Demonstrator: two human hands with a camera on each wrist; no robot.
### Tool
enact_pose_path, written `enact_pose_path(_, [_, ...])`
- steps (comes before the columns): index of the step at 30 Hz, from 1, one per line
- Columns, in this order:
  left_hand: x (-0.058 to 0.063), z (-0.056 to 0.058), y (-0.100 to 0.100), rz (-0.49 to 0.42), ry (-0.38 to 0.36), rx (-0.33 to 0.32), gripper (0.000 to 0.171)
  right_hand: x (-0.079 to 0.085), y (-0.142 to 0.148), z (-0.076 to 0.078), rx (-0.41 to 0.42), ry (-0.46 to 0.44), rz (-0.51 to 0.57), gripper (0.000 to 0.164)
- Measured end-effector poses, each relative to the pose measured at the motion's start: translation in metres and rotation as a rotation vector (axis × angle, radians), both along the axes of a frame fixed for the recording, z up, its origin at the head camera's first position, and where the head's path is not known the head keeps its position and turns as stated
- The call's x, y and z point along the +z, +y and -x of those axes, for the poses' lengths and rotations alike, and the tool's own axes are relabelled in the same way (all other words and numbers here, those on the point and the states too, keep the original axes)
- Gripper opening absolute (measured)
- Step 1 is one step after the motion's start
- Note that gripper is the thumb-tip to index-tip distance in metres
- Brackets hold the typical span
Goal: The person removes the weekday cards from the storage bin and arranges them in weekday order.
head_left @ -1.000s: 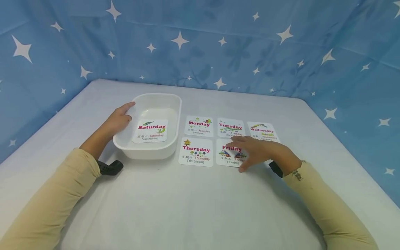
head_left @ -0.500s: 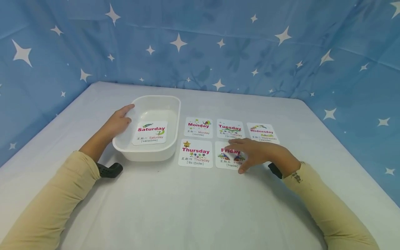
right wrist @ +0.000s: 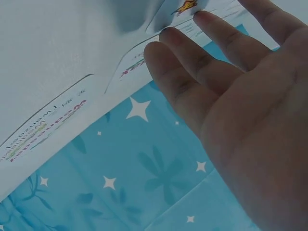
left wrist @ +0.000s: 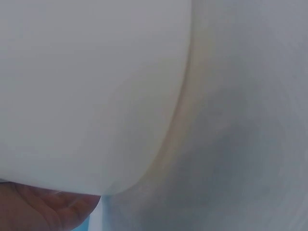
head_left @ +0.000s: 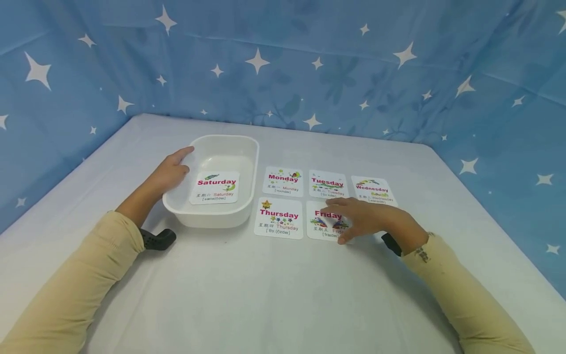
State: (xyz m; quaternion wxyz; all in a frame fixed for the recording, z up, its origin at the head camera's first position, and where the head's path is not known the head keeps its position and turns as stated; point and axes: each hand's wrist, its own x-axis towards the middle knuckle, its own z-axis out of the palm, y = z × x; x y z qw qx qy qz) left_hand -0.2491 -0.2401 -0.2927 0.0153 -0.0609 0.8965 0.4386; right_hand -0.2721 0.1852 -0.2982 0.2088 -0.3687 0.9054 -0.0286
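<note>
A white plastic basin [head_left: 212, 216] stands at the left of the table, with a "Saturday" card [head_left: 215, 188] lying inside. My left hand [head_left: 167, 172] holds its left rim; in the left wrist view, part of the basin wall [left wrist: 86, 96] hides the hand [left wrist: 48, 207]. My right hand [head_left: 364, 217] is spread over the "Friday" card [head_left: 325, 227] on the table, covering its right side. In the right wrist view the fingers [right wrist: 178, 77] are extended, their tips near cards. Whether they press on the card cannot be seen.
Left of the "Friday" card lies a "Thursday" card [head_left: 278, 219]. Behind, in a row, are the "Monday" [head_left: 283, 182], "Tuesday" [head_left: 327, 184] and "Wednesday" [head_left: 373, 189] cards. A blue starry curtain [head_left: 283, 59] borders the white table [head_left: 265, 290].
Only a slight shift of the head view is visible. Both hands, the basin and the cards keep their places.
</note>
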Motion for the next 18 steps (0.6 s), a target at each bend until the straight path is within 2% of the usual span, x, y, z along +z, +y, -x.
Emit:
enact_pose_path(4, [0.001, -0.002, -0.001, -0.015, 0.003, 0.003, 0.063, 0.006, -0.003, 0.002, -0.011, 0.062, 0.009, 0.071])
enact_pose_path(9, [0.005, -0.002, -0.001, -0.011, 0.005, 0.012, 0.063, 0.022, -0.027, 0.008, -0.002, 0.256, 0.091, 0.065])
enact_pose_path(12, [0.004, -0.002, 0.000, -0.017, 0.006, 0.018, 0.063, 0.038, -0.066, 0.015, 0.055, 0.322, 0.164, 0.063])
enact_pose_path(14, [0.002, -0.002, 0.000, -0.027, 0.007, 0.020, 0.063, 0.047, -0.100, 0.022, 0.089, 0.329, 0.182, 0.062])
enact_pose_path(18, [0.000, -0.001, 0.000, -0.042, 0.017, 0.024, 0.063, 0.053, -0.171, 0.035, 0.116, 0.284, 0.128, 0.068])
